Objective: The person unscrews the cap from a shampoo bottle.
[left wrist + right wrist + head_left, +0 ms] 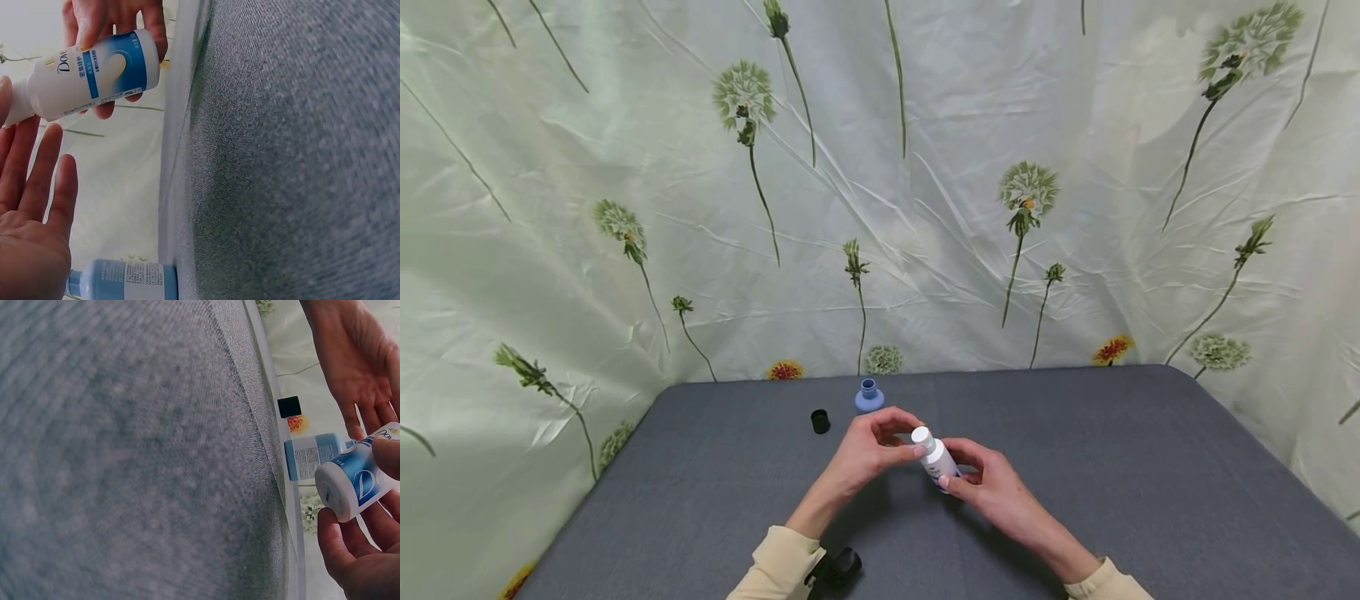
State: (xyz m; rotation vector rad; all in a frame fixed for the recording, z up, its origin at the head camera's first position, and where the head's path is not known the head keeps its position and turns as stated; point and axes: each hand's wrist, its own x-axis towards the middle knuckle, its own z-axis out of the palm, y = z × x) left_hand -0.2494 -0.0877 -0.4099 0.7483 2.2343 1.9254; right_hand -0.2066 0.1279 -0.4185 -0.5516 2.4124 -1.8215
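Both hands are on a small white Dove bottle [940,467] with a blue patch on its label, tilted above the grey table. At its top end, my left hand [868,442] pinches the white cap [921,435] between thumb and fingers; the other left fingers stretch out loosely in the left wrist view. My right hand [1000,487] grips the bottle's body near the base, thumb on one side and fingers on the other. Behind the left hand stands a blue bottle [869,400] with a bare, uncapped neck, its lower part hidden by that hand in the head view.
A black cap [820,421] sits on the table [737,467] left of the blue bottle. A pale curtain [925,208] printed with dandelions hangs right behind the table's far edge. A dark wrist device [835,569] is strapped at the left sleeve.
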